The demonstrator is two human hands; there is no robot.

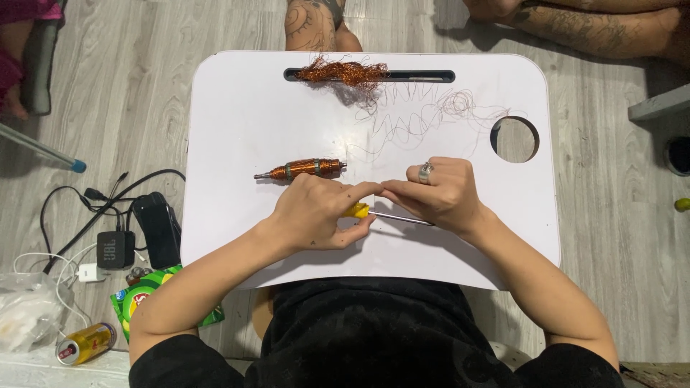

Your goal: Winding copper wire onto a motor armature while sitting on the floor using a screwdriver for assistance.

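My left hand [320,212] rests on a white lap tray [237,129], closed around the yellow handle of a screwdriver [357,210] whose metal shaft runs right under my right hand. My right hand [438,192], with a ring on one finger, is pinched at the fingertips, which meet the left fingertips; whether a fine copper wire is between them cannot be made out. A copper-wound motor rotor [302,169] lies just beyond my left hand. A tangled clump of copper wire [343,72] sits at the tray's far edge, with loose thin strands [424,115] spread to its right.
The tray has a slot at the far edge and a round hole [514,139] at the right. On the wood floor to the left lie black cables, a small speaker [115,248], a charger, a green snack bag [144,298] and a yellow can [86,343]. Another person's legs [589,29] are beyond the tray.
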